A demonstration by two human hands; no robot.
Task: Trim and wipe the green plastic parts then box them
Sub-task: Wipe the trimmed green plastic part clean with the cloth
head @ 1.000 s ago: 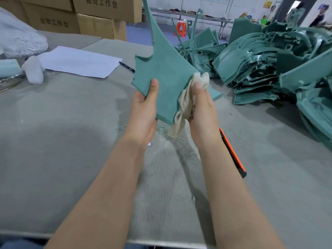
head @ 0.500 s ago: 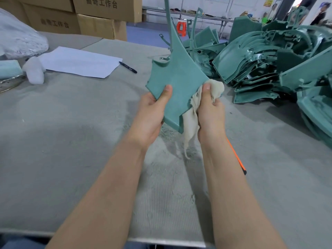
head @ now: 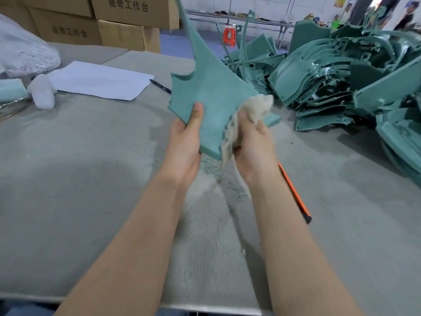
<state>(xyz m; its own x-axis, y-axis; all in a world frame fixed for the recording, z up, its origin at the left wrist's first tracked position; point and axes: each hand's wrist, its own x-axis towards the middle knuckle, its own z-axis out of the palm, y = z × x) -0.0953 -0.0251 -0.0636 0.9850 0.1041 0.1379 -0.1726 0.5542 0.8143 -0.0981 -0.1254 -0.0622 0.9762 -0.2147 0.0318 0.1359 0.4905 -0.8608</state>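
Green plastic part (head: 214, 96) | left hand (head: 184, 144) grips | right hand (head: 252, 144) presses cloth (head: 252, 110)

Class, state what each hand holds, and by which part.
The left hand grips the green plastic part by its lower edge; right hand grips a bunched cloth against its right edge.
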